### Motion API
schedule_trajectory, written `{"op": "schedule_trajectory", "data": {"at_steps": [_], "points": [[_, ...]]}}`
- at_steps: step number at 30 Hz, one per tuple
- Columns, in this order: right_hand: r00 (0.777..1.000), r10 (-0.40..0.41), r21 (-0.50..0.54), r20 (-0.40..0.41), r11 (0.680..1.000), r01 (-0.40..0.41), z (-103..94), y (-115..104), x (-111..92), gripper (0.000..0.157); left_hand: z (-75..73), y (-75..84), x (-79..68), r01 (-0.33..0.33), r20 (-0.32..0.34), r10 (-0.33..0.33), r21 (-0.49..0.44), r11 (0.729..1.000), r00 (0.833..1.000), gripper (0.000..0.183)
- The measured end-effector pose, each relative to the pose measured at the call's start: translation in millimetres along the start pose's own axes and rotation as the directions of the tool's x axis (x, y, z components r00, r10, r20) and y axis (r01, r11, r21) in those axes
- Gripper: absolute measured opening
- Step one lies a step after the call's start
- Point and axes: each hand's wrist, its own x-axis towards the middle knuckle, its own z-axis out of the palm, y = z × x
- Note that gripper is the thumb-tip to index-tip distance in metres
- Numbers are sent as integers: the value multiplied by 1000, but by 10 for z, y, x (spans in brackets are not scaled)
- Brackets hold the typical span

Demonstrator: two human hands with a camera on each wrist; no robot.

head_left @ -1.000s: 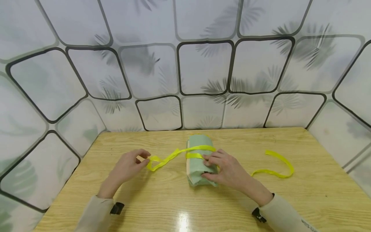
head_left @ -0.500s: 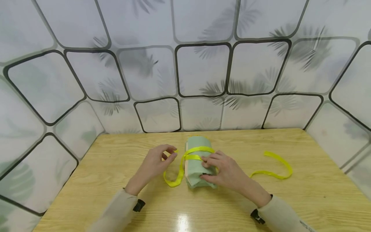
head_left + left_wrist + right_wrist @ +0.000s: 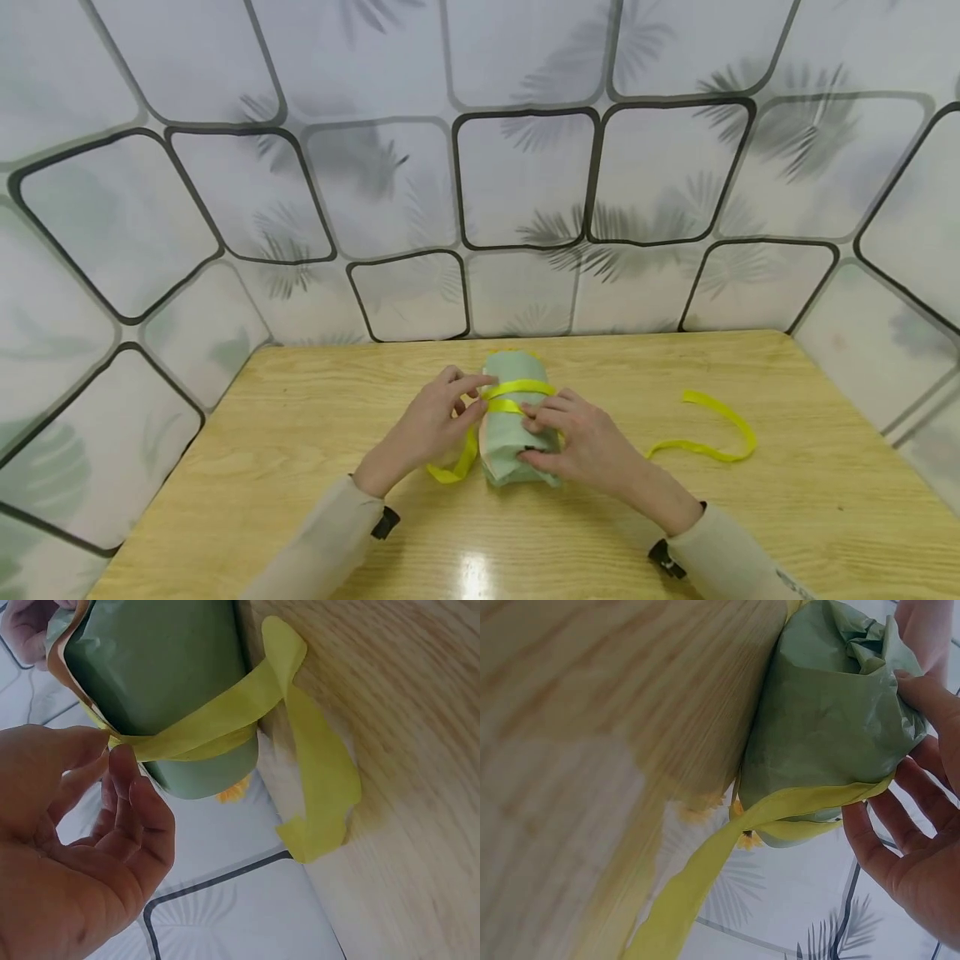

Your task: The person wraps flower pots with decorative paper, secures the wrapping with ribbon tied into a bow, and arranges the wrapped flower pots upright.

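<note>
A package wrapped in green paper lies lengthwise on the table, with yellow ribbon crossing it in two bands. At its left edge my left hand pinches the ribbon between thumb and index finger, as the left wrist view shows. A loose ribbon loop hangs down beside the package onto the table. My right hand grips the package from the right, thumb on the crumpled near-end folds and fingertips at the ribbon bands. Orange-yellow petals peek out at the far end.
The other ribbon tail curves across the wooden table to the right of the package. A pale patterned cloth wall stands behind the table and along both sides.
My left hand has moved right, from the table's left part up to the package, bringing the ribbon in so that it now droops in a loop. My right hand keeps its place.
</note>
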Motion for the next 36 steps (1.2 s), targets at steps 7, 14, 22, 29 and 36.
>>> {"op": "schedule_trajectory", "data": {"at_steps": [7,14,22,29,36], "points": [[1000,17,11,18,1000,-17,-5,-15,-5,32,10,-50,-15,4,8,-4,11,1000,1000,9],[999,27,11,19,1000,-27,-11,-25,1,32,-106,-91,-113,66,78,-60,-69,995,995,8],[1000,15,-18,6,1000,-15,-22,-6,24,38,-171,-113,-163,152,150,-126,-177,972,981,15],[999,24,13,42,1000,-24,-37,11,41,43,-133,-145,-136,210,185,-173,-206,956,967,24],[998,13,64,68,998,-18,-37,38,72,34,-101,-218,-151,230,210,-172,-294,928,962,30]]}}
